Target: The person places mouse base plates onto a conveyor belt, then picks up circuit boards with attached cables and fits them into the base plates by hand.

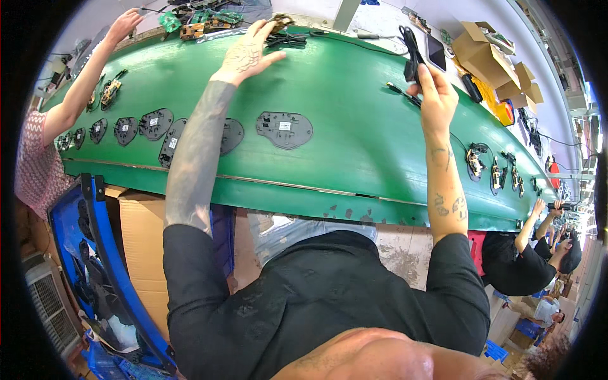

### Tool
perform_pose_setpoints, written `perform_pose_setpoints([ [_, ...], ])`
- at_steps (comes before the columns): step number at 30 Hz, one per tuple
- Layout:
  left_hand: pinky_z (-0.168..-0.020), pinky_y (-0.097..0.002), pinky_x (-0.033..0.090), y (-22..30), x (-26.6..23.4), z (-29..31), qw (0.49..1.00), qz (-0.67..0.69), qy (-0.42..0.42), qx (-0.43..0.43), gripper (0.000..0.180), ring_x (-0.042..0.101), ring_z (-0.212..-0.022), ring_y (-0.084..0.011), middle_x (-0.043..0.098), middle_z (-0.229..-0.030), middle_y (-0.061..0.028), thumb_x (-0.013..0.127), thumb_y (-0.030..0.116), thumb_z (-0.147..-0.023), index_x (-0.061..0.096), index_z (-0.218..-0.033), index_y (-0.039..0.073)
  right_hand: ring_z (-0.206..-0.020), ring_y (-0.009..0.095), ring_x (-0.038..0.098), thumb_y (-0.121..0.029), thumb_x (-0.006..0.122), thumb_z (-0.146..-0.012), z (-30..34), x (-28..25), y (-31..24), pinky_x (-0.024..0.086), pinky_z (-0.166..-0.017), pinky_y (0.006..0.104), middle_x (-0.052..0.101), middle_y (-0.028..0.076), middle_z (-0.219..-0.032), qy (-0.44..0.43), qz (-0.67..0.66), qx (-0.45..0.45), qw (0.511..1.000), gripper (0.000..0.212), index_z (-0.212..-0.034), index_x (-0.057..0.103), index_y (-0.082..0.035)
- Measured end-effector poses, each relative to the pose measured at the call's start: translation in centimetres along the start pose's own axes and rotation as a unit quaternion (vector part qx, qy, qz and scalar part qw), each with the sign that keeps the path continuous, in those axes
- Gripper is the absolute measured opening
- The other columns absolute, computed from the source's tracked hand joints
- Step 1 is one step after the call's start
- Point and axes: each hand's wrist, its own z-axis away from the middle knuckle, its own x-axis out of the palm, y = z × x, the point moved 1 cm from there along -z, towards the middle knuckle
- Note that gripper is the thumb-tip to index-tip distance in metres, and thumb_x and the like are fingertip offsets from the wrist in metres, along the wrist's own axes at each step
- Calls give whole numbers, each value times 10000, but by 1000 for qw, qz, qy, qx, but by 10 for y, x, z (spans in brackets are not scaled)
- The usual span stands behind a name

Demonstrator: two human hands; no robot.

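My right hand pinches a coiled bundle of black cable, lifted above the far right side of the green belt. A cable end with a plug hangs out beside that hand. My left hand reaches over the belt's far edge, fingers stretched and thumb apart. Just past its fingertips are a brownish piece and another black cable bundle; whether the fingertips touch them, I cannot tell. Closer to me, a flat black rounded plastic panel lies on the belt, and my left forearm partly covers another panel.
Several more black panels line the green belt to the left. Small wired assemblies sit at the right. Cardboard boxes stand beyond the belt. A co-worker's arm reaches in at the left; a blue bin stands below.
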Motion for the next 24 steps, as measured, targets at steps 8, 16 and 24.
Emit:
perform_pose_setpoints([
  [8, -858, -387, 511, 7, 8, -54, 996, -72, -35, 23, 375, 611, -1021, -291, 586, -1107, -106, 707, 350, -884, 656, -1129, 71, -652, 96, 596, -178, 634, -984, 31, -40, 29, 474, -619, 224, 679, 36, -833, -82, -65, 89, 991, 218, -1070, 691, 13],
  [16, -629, -285, 544, 48, -61, -2, 912, 306, -29, -271, 625, 686, -713, -157, 721, -895, -128, 754, 447, -845, 596, -1177, -58, -1180, 178, 571, -152, 600, -992, -19, -26, 62, 448, -985, 305, 597, 109, -1303, 77, -208, 146, 964, 408, -1362, 513, -2],
  [24, -708, -277, 538, 108, -43, 93, 794, 536, -148, -246, 493, 703, -860, -170, 713, -1067, -108, 719, 289, -918, 557, -1269, -17, -1093, 317, 626, -338, 743, -837, 66, 99, 9, 512, -929, 418, 633, 145, -1183, -194, 229, -194, 934, 433, -1184, 624, -109],
])
